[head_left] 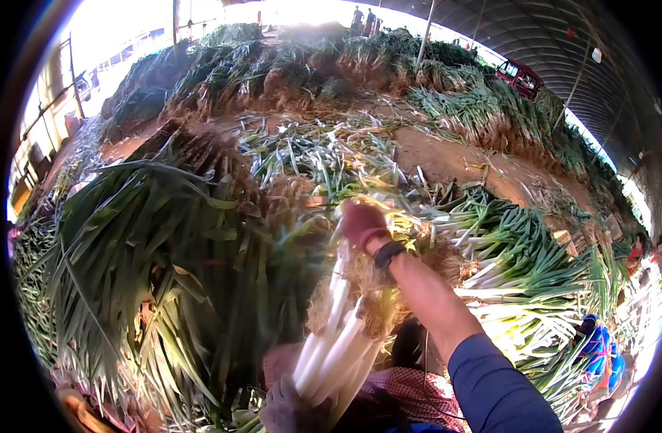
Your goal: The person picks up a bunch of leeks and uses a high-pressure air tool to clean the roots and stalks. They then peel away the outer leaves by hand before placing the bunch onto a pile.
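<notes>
My left hand [287, 408], in a greyish glove, is wrapped round a bundle of leeks [338, 350] at the bottom centre. The white stalks point up, with their hairy roots at the top. Above the bundle, my right hand [363, 225], in a reddish glove with a dark band at the wrist, reaches forward over the roots. Its fingers are blurred, so what they hold, if anything, cannot be made out. A big heap of untrimmed leeks [143, 238] lies at the left. More leeks with white stalks [511, 267] are laid out at the right.
Loose leaves and trimmings [309, 159] cover the ground ahead. Long piles of leeks [230, 72] stand behind. A red vehicle [520, 78] is at the back right, and people [363, 20] stand far off. A blue bundle [605, 357] lies at the lower right.
</notes>
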The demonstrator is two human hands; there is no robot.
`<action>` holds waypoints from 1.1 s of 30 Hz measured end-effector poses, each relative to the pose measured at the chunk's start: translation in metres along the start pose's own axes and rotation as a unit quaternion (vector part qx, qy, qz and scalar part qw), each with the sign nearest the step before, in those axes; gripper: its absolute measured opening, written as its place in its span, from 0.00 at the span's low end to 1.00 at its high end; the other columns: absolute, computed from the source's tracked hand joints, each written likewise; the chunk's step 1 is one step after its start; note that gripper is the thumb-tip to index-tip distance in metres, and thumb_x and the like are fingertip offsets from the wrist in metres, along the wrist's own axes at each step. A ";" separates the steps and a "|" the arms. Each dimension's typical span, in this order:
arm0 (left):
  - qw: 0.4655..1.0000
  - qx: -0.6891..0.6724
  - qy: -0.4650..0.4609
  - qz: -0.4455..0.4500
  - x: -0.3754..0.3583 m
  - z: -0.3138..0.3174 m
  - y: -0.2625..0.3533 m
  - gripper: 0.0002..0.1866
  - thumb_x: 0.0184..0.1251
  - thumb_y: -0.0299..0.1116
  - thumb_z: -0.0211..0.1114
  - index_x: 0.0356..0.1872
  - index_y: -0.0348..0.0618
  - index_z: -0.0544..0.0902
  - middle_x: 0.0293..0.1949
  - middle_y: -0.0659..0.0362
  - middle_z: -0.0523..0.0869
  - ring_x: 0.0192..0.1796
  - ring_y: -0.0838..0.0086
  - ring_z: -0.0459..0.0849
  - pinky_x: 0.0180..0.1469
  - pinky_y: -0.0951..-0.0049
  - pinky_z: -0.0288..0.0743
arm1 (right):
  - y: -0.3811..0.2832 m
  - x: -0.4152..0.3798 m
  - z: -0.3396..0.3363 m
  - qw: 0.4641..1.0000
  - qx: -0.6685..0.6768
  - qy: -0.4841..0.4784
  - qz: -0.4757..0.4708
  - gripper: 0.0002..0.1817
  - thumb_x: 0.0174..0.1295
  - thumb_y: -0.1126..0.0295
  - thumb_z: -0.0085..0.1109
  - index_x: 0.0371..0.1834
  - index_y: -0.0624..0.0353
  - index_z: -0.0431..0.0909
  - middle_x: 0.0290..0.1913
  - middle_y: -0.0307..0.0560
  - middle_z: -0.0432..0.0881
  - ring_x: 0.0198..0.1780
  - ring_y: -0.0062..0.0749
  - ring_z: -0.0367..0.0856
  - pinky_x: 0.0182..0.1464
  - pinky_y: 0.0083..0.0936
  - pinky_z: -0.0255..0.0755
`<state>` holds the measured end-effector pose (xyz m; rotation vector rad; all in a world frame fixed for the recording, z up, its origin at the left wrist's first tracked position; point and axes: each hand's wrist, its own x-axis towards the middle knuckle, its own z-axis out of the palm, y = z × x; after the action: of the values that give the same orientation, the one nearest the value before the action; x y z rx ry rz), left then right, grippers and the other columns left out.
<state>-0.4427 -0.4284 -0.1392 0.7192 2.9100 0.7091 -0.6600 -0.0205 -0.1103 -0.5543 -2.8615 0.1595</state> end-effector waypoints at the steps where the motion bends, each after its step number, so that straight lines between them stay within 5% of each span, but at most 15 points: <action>1: 1.000 0.002 0.003 -0.001 -0.004 -0.004 -0.001 0.48 0.50 0.53 0.83 0.68 0.34 0.75 0.52 0.40 0.87 0.53 0.42 0.86 0.54 0.46 0.82 | 0.017 0.011 -0.011 0.996 0.028 0.046 0.064 0.11 0.69 0.65 0.55 0.45 0.59 0.82 0.37 0.62 0.90 0.40 0.61 0.91 0.44 0.54 0.84; 5: 0.999 -0.037 0.019 -0.012 -0.016 -0.015 -0.009 0.48 0.46 0.55 0.84 0.67 0.39 0.77 0.52 0.42 0.87 0.53 0.43 0.87 0.53 0.45 0.82 | 0.098 0.024 -0.105 0.972 0.001 0.178 0.154 0.14 0.71 0.60 0.59 0.48 0.59 0.82 0.41 0.65 0.90 0.44 0.60 0.91 0.46 0.53 0.84; 7: 0.998 -0.041 0.022 -0.030 -0.013 -0.017 -0.013 0.48 0.45 0.56 0.84 0.67 0.41 0.78 0.52 0.43 0.88 0.53 0.43 0.87 0.53 0.45 0.82 | 0.090 -0.008 -0.134 0.980 0.039 0.128 0.149 0.20 0.72 0.57 0.61 0.57 0.59 0.83 0.44 0.64 0.91 0.45 0.57 0.92 0.49 0.52 0.85; 9: 0.991 -0.026 -0.068 -0.117 -0.009 -0.020 -0.016 0.49 0.44 0.58 0.84 0.68 0.44 0.79 0.53 0.45 0.88 0.54 0.43 0.87 0.54 0.44 0.82 | 0.091 -0.048 -0.123 0.996 0.028 -0.061 -0.050 0.33 0.72 0.48 0.64 0.74 0.57 0.77 0.60 0.64 0.88 0.58 0.54 0.90 0.60 0.50 0.84; 11: 0.992 0.001 -0.063 -0.108 -0.012 -0.004 -0.029 0.48 0.44 0.58 0.84 0.68 0.46 0.79 0.53 0.45 0.88 0.55 0.44 0.88 0.55 0.45 0.83 | 0.068 -0.111 -0.103 0.978 0.039 -0.150 -0.136 0.47 0.68 0.40 0.69 0.84 0.52 0.67 0.76 0.62 0.76 0.71 0.52 0.82 0.71 0.47 0.78; 12: 0.993 0.001 -0.056 -0.103 -0.014 -0.001 -0.031 0.48 0.44 0.58 0.84 0.69 0.47 0.79 0.54 0.44 0.88 0.55 0.44 0.88 0.55 0.45 0.83 | 0.027 -0.133 -0.136 0.944 0.080 -0.305 -0.101 0.51 0.66 0.43 0.74 0.86 0.56 0.60 0.80 0.63 0.71 0.79 0.54 0.73 0.80 0.44 0.69; 14: 0.994 0.002 -0.049 -0.099 -0.015 -0.007 -0.022 0.48 0.44 0.58 0.84 0.69 0.47 0.79 0.55 0.44 0.88 0.56 0.44 0.88 0.56 0.46 0.83 | -0.004 -0.165 -0.119 0.897 0.052 -0.423 -0.116 0.41 0.66 0.47 0.73 0.77 0.59 0.73 0.73 0.65 0.77 0.73 0.55 0.79 0.75 0.44 0.74; 19: 0.983 -0.035 -0.090 -0.156 -0.010 -0.037 0.008 0.51 0.47 0.58 0.82 0.73 0.45 0.77 0.61 0.41 0.86 0.59 0.43 0.86 0.58 0.43 0.81 | 0.041 -0.158 -0.008 0.935 -0.044 -0.231 -0.266 0.15 0.70 0.70 0.61 0.57 0.60 0.83 0.41 0.56 0.89 0.44 0.53 0.91 0.46 0.48 0.85; 22: 0.996 0.024 0.024 -0.087 -0.011 -0.005 -0.015 0.50 0.31 0.65 0.86 0.57 0.43 0.83 0.45 0.48 0.89 0.47 0.49 0.90 0.49 0.48 0.83 | 0.063 -0.107 -0.019 0.987 0.027 -0.061 -0.148 0.05 0.71 0.74 0.53 0.43 0.62 0.79 0.34 0.55 0.86 0.31 0.46 0.86 0.36 0.42 0.85; 23: 0.996 0.026 0.024 -0.085 -0.012 -0.005 -0.016 0.50 0.31 0.65 0.86 0.57 0.43 0.83 0.45 0.48 0.89 0.47 0.49 0.90 0.49 0.48 0.83 | 0.072 -0.081 -0.026 0.996 0.026 -0.078 -0.017 0.06 0.72 0.74 0.52 0.43 0.61 0.80 0.31 0.55 0.86 0.30 0.50 0.87 0.35 0.44 0.85; 25: 0.994 0.032 0.011 -0.107 -0.013 -0.006 -0.019 0.52 0.27 0.63 0.89 0.59 0.46 0.83 0.45 0.49 0.90 0.45 0.48 0.90 0.48 0.48 0.84 | 0.111 -0.048 -0.041 0.990 0.098 0.070 0.073 0.08 0.74 0.71 0.53 0.44 0.60 0.82 0.35 0.62 0.90 0.38 0.58 0.92 0.35 0.48 0.86; 29: 0.995 0.004 0.035 -0.090 -0.009 -0.017 -0.014 0.52 0.30 0.60 0.90 0.62 0.47 0.82 0.46 0.50 0.90 0.45 0.50 0.91 0.48 0.48 0.85 | 0.097 -0.102 -0.100 0.992 -0.011 0.080 0.094 0.20 0.75 0.57 0.61 0.59 0.60 0.82 0.49 0.61 0.91 0.50 0.55 0.93 0.52 0.46 0.87; 31: 0.995 -0.027 0.036 -0.090 -0.005 -0.028 -0.006 0.56 0.31 0.54 0.91 0.69 0.48 0.79 0.49 0.49 0.90 0.49 0.50 0.92 0.54 0.48 0.86 | 0.108 -0.143 -0.073 0.997 0.055 -0.059 0.007 0.24 0.75 0.51 0.63 0.63 0.59 0.81 0.53 0.59 0.90 0.55 0.50 0.91 0.54 0.41 0.86; 32: 0.995 -0.023 0.035 -0.091 -0.003 -0.030 -0.005 0.56 0.31 0.54 0.91 0.69 0.48 0.79 0.49 0.49 0.90 0.49 0.50 0.92 0.54 0.48 0.86 | 0.060 -0.175 -0.125 0.967 0.067 -0.247 0.016 0.23 0.78 0.53 0.61 0.65 0.57 0.82 0.57 0.55 0.89 0.57 0.47 0.90 0.55 0.36 0.85; 33: 0.993 -0.067 0.039 -0.090 -0.001 -0.031 -0.005 0.59 0.29 0.52 0.92 0.72 0.48 0.77 0.53 0.48 0.90 0.52 0.50 0.92 0.58 0.50 0.86 | 0.075 -0.200 -0.094 0.914 0.181 -0.316 -0.178 0.18 0.80 0.57 0.58 0.64 0.53 0.84 0.57 0.53 0.89 0.61 0.46 0.88 0.57 0.35 0.84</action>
<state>-0.4492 -0.4457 -0.1142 0.4183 2.9117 0.9194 -0.4302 -0.0208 -0.0694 0.1344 -3.3367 0.9359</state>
